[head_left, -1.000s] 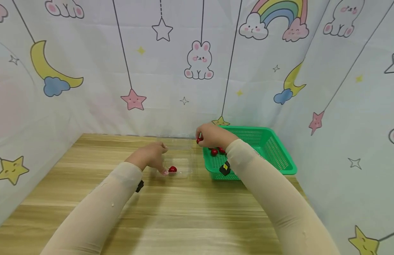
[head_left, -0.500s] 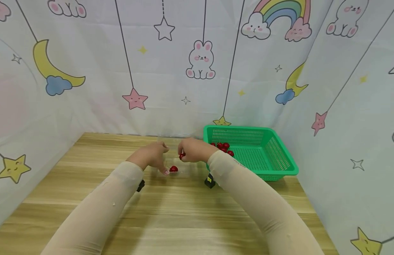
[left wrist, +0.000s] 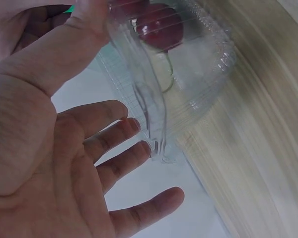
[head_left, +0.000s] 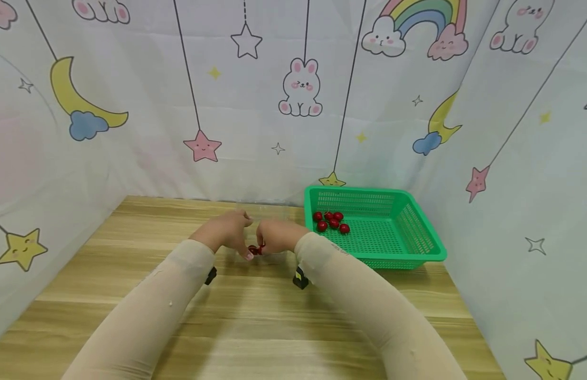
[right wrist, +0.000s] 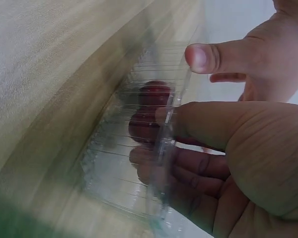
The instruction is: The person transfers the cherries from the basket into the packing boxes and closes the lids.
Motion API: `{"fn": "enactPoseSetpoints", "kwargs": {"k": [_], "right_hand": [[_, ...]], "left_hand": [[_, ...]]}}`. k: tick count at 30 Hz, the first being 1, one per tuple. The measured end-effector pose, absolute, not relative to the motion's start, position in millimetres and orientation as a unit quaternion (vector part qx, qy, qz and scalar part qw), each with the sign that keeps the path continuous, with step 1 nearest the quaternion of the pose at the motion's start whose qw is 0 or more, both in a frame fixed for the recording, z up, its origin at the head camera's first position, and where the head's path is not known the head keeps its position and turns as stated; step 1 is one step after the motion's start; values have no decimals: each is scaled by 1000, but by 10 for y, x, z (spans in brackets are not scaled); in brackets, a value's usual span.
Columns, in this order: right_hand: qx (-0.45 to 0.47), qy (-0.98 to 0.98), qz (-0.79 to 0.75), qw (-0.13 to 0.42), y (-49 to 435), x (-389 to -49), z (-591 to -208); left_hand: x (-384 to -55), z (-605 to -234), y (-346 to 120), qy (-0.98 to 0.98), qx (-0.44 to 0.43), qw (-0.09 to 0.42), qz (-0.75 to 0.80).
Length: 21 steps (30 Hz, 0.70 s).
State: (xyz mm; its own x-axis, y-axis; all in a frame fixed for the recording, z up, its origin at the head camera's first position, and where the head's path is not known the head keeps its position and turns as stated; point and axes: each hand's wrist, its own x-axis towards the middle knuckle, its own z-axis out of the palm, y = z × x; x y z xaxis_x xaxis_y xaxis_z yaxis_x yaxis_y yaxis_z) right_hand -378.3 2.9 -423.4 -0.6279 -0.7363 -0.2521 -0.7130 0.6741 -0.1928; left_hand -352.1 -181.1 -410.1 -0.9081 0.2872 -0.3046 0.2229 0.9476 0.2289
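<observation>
My left hand [head_left: 227,232] steadies a clear plastic clamshell box [left wrist: 203,89], its thumb and loosely straight fingers touching the rim. In the right wrist view, my right hand [right wrist: 193,163] reaches inside the box and pinches a red cherry [right wrist: 143,128] between thumb and fingertips, low over the bottom. Against it sits another cherry [right wrist: 154,91]. From the left wrist, one cherry [left wrist: 160,27] with a green stem shows through the clear wall. In the head view both hands hide much of the box.
A green slotted basket [head_left: 393,227] stands to the right of the box, with several cherries [head_left: 334,223] gathered in its left end. The wood-grain table [head_left: 255,327] meets a patterned cloth [head_left: 246,158] hung behind and at the sides.
My right hand has come left from the basket to the clear box, carrying a cherry down beside the one inside. My left hand has stayed at the box.
</observation>
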Motion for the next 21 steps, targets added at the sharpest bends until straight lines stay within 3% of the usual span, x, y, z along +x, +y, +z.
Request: {"fn": "enactPoseSetpoints", "kwargs": {"k": [9,14,21], "right_hand": [[-396,901,-52,169,23,-3834,-4265],[-379,903,-69,192,100,-3827,-4087],[-338,921,-97,169,392,-3880,-3768]], "left_hand": [[-3509,-4097,-1805,972,133,168,94],[-3499,-4082,-1799,972,129,172,99],[-3503,-4070,-1783,972,117,179,99]]}}
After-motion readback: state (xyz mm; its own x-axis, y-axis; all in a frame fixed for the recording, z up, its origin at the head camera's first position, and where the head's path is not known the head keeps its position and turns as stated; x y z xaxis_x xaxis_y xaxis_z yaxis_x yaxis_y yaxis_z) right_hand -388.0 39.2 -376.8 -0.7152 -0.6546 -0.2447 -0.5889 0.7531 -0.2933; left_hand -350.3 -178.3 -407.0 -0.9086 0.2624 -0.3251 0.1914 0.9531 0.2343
